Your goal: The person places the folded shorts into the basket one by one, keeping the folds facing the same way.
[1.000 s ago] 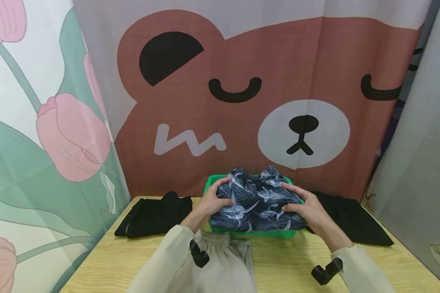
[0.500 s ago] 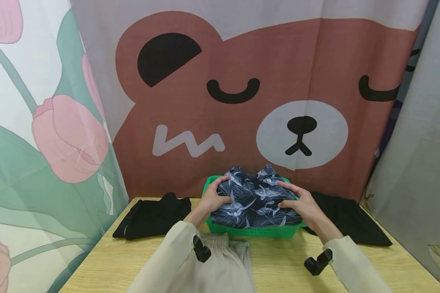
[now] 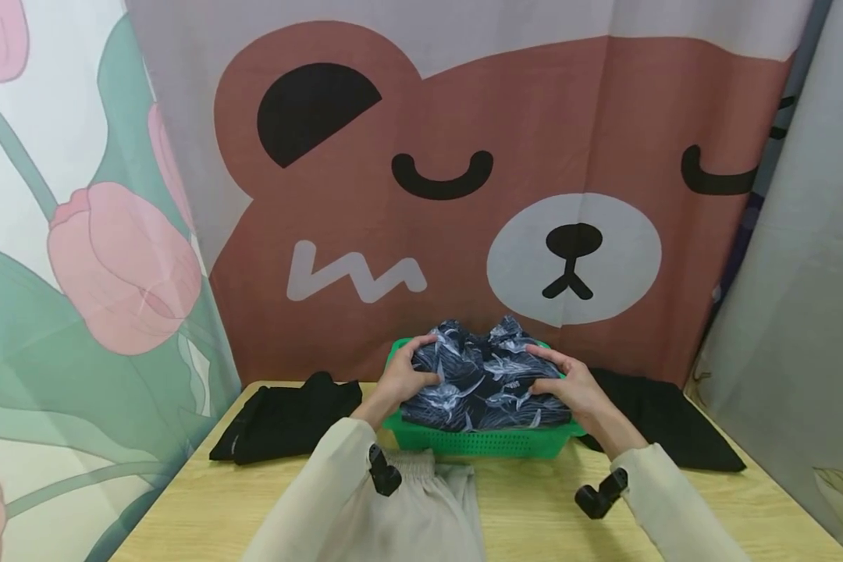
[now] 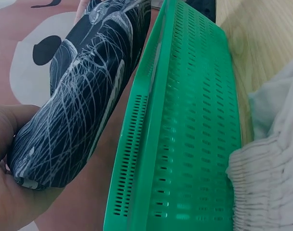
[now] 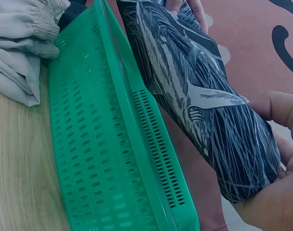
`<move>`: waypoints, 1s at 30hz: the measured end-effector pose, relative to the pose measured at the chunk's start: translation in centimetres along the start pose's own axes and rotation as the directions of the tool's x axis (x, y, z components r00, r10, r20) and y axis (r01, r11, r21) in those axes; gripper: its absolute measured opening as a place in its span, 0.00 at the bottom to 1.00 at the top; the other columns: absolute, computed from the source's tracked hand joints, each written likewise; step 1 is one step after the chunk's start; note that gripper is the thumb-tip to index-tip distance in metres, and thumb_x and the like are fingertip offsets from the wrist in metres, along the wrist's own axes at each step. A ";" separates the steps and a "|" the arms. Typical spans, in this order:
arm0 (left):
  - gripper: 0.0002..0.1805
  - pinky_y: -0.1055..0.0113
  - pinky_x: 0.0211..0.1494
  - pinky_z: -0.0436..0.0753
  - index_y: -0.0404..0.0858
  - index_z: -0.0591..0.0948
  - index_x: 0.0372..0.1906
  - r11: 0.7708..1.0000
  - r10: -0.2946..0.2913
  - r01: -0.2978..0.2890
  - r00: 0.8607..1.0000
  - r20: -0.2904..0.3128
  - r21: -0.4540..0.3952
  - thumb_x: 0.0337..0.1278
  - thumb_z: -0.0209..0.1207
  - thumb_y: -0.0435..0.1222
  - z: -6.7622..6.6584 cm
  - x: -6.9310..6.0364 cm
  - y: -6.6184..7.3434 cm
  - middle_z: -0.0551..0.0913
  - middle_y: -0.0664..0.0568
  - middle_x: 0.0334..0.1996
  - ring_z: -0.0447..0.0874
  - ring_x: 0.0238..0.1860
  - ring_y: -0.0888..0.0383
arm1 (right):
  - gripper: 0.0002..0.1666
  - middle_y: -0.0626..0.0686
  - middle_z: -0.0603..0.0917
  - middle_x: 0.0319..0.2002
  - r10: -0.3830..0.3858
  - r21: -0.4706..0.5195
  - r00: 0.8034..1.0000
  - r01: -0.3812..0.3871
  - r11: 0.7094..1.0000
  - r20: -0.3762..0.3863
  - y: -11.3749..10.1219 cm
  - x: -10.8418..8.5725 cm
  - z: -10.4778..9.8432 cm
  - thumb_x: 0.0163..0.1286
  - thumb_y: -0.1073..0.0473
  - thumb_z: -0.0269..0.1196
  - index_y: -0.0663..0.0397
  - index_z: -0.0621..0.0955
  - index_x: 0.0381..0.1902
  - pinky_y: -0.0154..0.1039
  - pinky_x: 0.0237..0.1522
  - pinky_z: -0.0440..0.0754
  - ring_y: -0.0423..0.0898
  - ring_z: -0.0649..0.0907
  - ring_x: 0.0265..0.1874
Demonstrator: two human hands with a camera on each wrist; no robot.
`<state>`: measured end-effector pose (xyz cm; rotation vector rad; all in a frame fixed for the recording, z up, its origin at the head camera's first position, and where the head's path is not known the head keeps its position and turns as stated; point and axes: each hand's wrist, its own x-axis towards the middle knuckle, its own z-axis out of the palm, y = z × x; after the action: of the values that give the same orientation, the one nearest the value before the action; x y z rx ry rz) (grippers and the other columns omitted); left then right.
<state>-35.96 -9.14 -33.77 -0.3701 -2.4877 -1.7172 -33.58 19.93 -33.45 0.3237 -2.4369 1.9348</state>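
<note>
A folded dark navy garment (image 3: 481,382) with a white line print is held between both hands over the green basket (image 3: 478,445). My left hand (image 3: 402,378) grips its left end, thumb on the near face. At the right end my right hand (image 3: 578,388) holds it the same way. In the left wrist view the garment (image 4: 84,91) stands off the perforated basket (image 4: 194,125), with a gap between them. The right wrist view likewise shows the garment (image 5: 199,101) apart from the basket rim (image 5: 132,130). The basket's inside is hidden.
Folded black cloth (image 3: 288,417) lies on the wooden table (image 3: 548,515) left of the basket, another black cloth (image 3: 663,421) right of it. Pale grey elastic-waist trousers (image 3: 421,507) lie in front. A bear-print curtain (image 3: 351,336) hangs behind the table.
Both hands have raised the garment slightly, away from the basket's front, so more of the basket's front wall shows. The grip is unchanged. The view has shifted a little.
</note>
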 end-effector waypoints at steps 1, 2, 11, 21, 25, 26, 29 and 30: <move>0.37 0.43 0.64 0.63 0.52 0.73 0.65 1.000 0.001 -0.001 1.000 0.004 0.003 0.50 0.68 0.26 0.0 0.0 -0.1 0.62 0.47 0.70 0.55 0.71 0.43 | 0.46 0.58 0.45 0.76 0.005 0.001 1.000 -0.005 1.000 0.002 0.0 0.0 0.1 0.55 0.72 0.65 0.55 0.65 0.72 0.64 0.64 0.50 0.60 0.43 0.72; 0.37 0.44 0.64 0.64 0.52 0.74 0.65 1.000 0.004 -0.004 1.000 0.010 0.007 0.50 0.68 0.26 -0.1 0.0 -0.1 0.61 0.47 0.71 0.55 0.71 0.43 | 0.46 0.58 0.45 0.76 0.007 0.002 1.000 -0.007 1.000 0.003 0.0 0.1 0.1 0.55 0.72 0.65 0.55 0.65 0.73 0.64 0.64 0.50 0.60 0.43 0.72; 0.35 0.46 0.62 0.67 0.52 0.75 0.64 1.000 0.017 -0.017 0.999 0.032 -0.002 0.50 0.67 0.24 -0.4 0.5 -0.7 0.60 0.47 0.71 0.53 0.71 0.44 | 0.45 0.56 0.44 0.76 0.006 0.016 1.000 -0.006 1.000 0.008 0.2 0.7 0.6 0.55 0.73 0.65 0.55 0.65 0.72 0.58 0.63 0.56 0.58 0.45 0.73; 0.37 0.49 0.60 0.69 0.52 0.73 0.66 1.000 0.009 -0.009 0.998 0.069 -0.002 0.51 0.65 0.25 -0.5 1.3 -1.1 0.58 0.47 0.72 0.54 0.71 0.43 | 0.47 0.56 0.45 0.76 0.025 0.005 1.000 -0.025 1.000 0.010 0.5 1.5 0.7 0.54 0.72 0.65 0.52 0.65 0.73 0.60 0.65 0.52 0.58 0.46 0.73; 0.37 0.60 0.36 0.73 0.51 0.70 0.69 1.000 0.024 -0.022 0.992 0.123 -0.019 0.54 0.61 0.23 -0.7 1.4 -1.0 0.55 0.47 0.73 0.64 0.60 0.42 | 0.47 0.55 0.45 0.76 0.017 -0.001 1.000 -0.017 1.000 0.004 0.6 1.7 0.7 0.54 0.74 0.63 0.54 0.65 0.73 0.57 0.63 0.55 0.58 0.46 0.73; 0.37 0.62 0.32 0.70 0.51 0.70 0.69 0.999 0.026 -0.023 0.990 0.135 -0.023 0.54 0.60 0.23 -0.7 1.4 -1.0 0.55 0.47 0.73 0.65 0.58 0.42 | 0.46 0.55 0.45 0.76 0.017 -0.004 1.000 -0.017 1.000 0.001 0.6 1.8 0.7 0.54 0.74 0.63 0.54 0.65 0.73 0.56 0.63 0.56 0.58 0.46 0.73; 0.38 0.63 0.27 0.68 0.50 0.69 0.70 0.999 0.039 -0.034 0.987 0.154 -0.032 0.55 0.59 0.22 -0.8 1.5 -1.0 0.53 0.46 0.74 0.62 0.59 0.45 | 0.46 0.56 0.45 0.76 0.013 -0.011 1.000 -0.013 1.000 -0.004 0.8 2.0 0.7 0.54 0.74 0.62 0.54 0.65 0.73 0.56 0.62 0.57 0.58 0.47 0.73; 0.38 0.63 0.28 0.68 0.50 0.69 0.70 0.999 0.038 -0.033 0.987 0.157 -0.033 0.55 0.59 0.22 -0.8 1.5 -1.1 0.53 0.46 0.74 0.61 0.60 0.45 | 0.46 0.56 0.46 0.76 0.012 -0.012 1.000 -0.013 1.000 -0.007 0.9 2.0 0.7 0.54 0.74 0.62 0.54 0.65 0.73 0.56 0.63 0.58 0.58 0.47 0.72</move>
<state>-37.77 -9.98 -34.13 -0.5707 -2.5457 -1.7793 -35.64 19.16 -34.18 0.3016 -2.4509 1.9223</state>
